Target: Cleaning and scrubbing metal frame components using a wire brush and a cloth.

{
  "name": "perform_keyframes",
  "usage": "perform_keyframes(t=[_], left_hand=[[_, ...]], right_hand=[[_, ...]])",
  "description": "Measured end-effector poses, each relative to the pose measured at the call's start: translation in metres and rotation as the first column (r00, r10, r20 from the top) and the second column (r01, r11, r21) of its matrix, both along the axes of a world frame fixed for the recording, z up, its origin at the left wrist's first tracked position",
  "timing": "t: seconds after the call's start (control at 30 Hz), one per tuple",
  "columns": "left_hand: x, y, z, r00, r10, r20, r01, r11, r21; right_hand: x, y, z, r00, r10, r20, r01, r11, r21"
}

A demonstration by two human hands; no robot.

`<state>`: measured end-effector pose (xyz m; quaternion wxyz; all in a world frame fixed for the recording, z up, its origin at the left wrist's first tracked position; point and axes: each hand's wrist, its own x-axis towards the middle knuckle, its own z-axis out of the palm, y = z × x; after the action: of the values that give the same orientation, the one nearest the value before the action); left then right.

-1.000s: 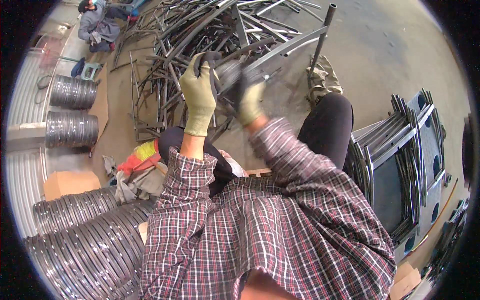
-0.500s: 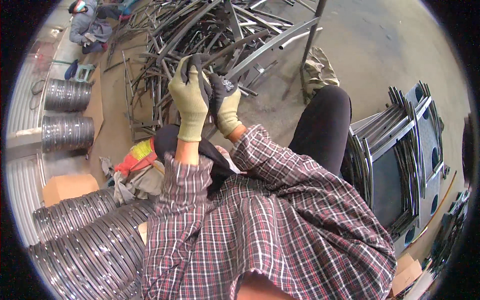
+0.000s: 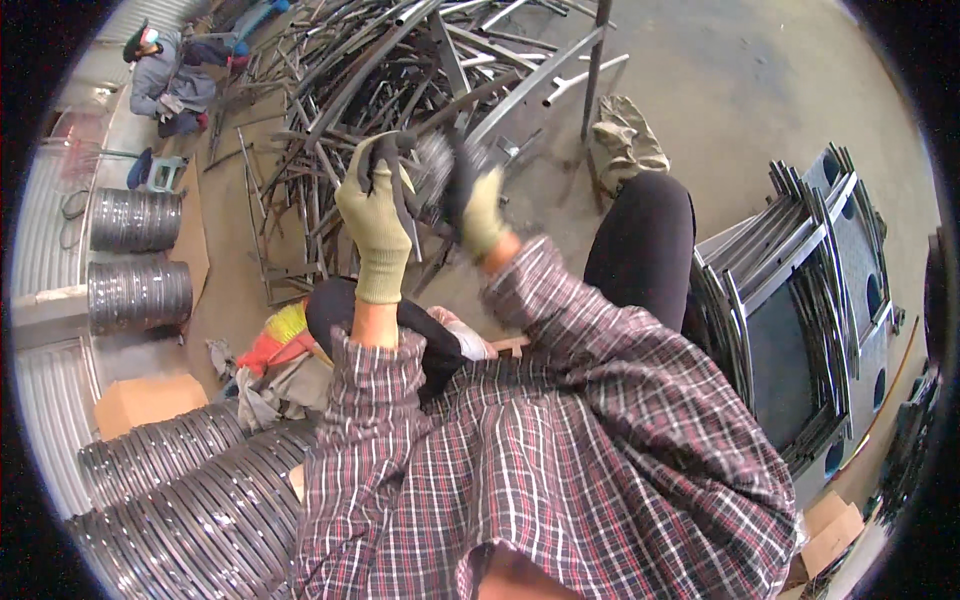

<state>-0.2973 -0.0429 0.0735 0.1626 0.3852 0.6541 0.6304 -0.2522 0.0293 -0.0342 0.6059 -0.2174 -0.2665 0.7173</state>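
Observation:
Both my hands wear pale yellow-green knit gloves with dark grey palms and fingers. My left hand (image 3: 380, 215) is raised in front of me, its fingers curled closed toward the thumb; what they hold is hidden. Beside it, my right hand (image 3: 478, 205) is smeared by motion, so its fingers cannot be read. A shiny, silvery crumpled thing (image 3: 435, 165) shows as a blur between the two hands, near the right fingers. Its kind cannot be made out. Behind the hands lies a heap of metal tubes and bars (image 3: 370, 70).
Stacks of dark metal rings (image 3: 200, 500) stand at my left, beside a cardboard box (image 3: 150, 403). Metal frames (image 3: 790, 300) are stacked at my right. A crumpled tan cloth (image 3: 628, 140) lies by an upright bar. A person (image 3: 172, 85) sits at the far left.
My right hand has moved right, away from the left hand, and the silvery thing now shows blurred between them. The left hand has shifted slightly down. The whole view has tilted a little.

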Motion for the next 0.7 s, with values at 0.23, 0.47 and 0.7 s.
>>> perform_keyframes(t=[0.23, 0.47, 0.7], left_hand=[[0.013, 0.005, 0.006, 0.998, 0.044, -0.037, -0.042, 0.997, 0.071], [-0.017, -0.033, 0.003, 0.989, -0.025, 0.146, 0.009, 0.994, 0.108], [-0.057, -0.035, 0.008, 0.996, -0.066, 0.065, 0.062, 0.996, 0.066]], right_hand=[[0.033, 0.069, 0.000, 0.960, 0.180, -0.215, -0.188, 0.982, -0.019], [0.022, 0.060, 0.005, 0.882, 0.190, -0.432, -0.310, 0.923, -0.227], [0.094, 0.135, 0.036, 0.894, -0.091, -0.440, -0.066, 0.942, -0.329]])
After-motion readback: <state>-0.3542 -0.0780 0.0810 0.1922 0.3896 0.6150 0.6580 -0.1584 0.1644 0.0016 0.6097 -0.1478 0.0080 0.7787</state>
